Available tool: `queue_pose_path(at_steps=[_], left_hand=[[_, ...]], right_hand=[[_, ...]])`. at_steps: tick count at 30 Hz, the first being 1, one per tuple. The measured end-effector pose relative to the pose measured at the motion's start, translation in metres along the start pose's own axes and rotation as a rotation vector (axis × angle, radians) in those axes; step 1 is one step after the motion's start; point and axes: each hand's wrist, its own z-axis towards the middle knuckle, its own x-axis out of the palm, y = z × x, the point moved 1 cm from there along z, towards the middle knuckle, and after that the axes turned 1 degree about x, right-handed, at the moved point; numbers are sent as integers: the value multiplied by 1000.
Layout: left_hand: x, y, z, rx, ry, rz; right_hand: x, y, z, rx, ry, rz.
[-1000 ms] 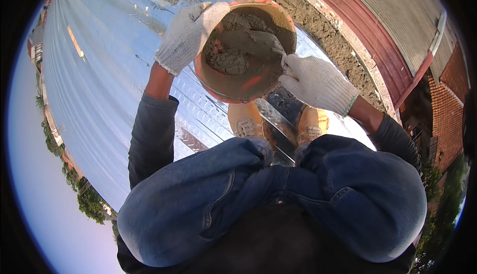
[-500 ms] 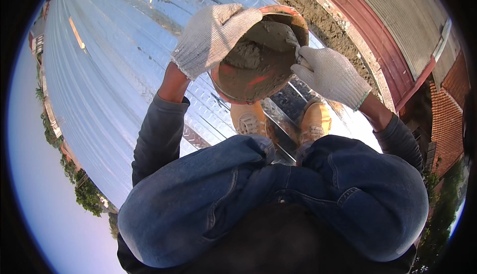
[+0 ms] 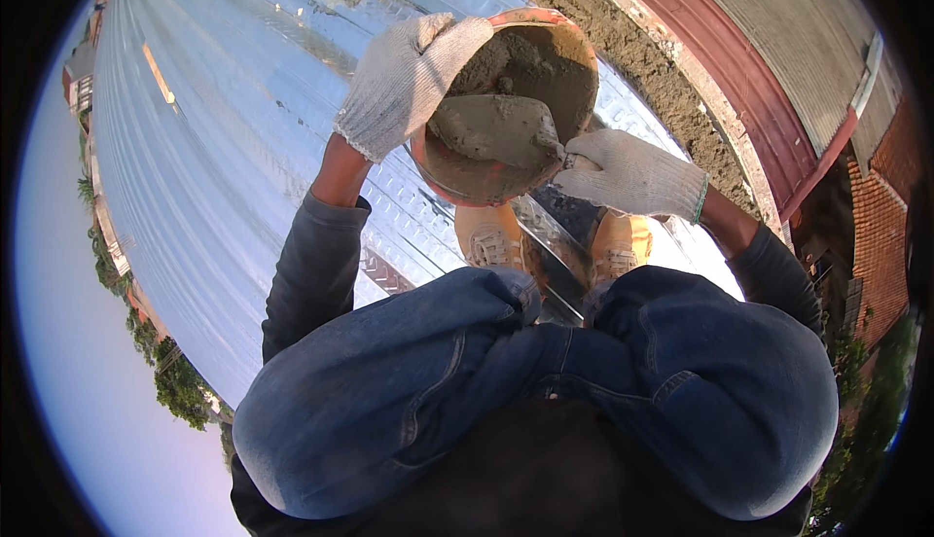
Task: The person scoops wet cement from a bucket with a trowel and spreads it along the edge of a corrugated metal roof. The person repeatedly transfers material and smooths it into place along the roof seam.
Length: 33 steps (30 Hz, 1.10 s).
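Note:
In front of my knees I hold up a round orange-red bucket (image 3: 582, 70), its mouth tilted toward me and its inside coated with grey mortar. My left hand (image 3: 404, 85), in a pale knit glove, is closed over the bucket's left rim. My gloved right hand (image 3: 637, 172) grips the handle of a trowel (image 3: 496, 130) at the bucket's lower right. Mortar smears the trowel's blade, which lies inside the bucket near its lower wall. A clump of wet mortar (image 3: 494, 60) sits behind the blade, toward the upper left of the bucket.
Ridged, shiny metal roofing sheets (image 3: 224, 138) spread out to the left. A band of rough mortar (image 3: 623, 55) runs along the far right, beside red corrugated roofing (image 3: 725, 75). Yellow shoes (image 3: 491, 237) stand below the bucket. A wooden strip (image 3: 154, 70) lies on the sheets.
The trowel blade has moved down from the bucket's upper part to its lower wall, uncovering the mortar clump. My right hand has dropped slightly; the bucket has shifted a little left.

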Motion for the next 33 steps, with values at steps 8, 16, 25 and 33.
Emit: queue_pose_path(at_steps=[8,16,25,33], left_hand=[[6,-5,-2,-124,-53,-268],[19,-5,-10,-132,-214,-107],[-19,3,-43,-1154,-500,-1090],[-40,32,-116,-1270,-726,-1052]], right_hand=[[1,-9,16,47,-100,-544],[11,7,8,40,92,-34],[-34,60,-38,384,78,343],[-91,52,-21,-40,-717,-18]])
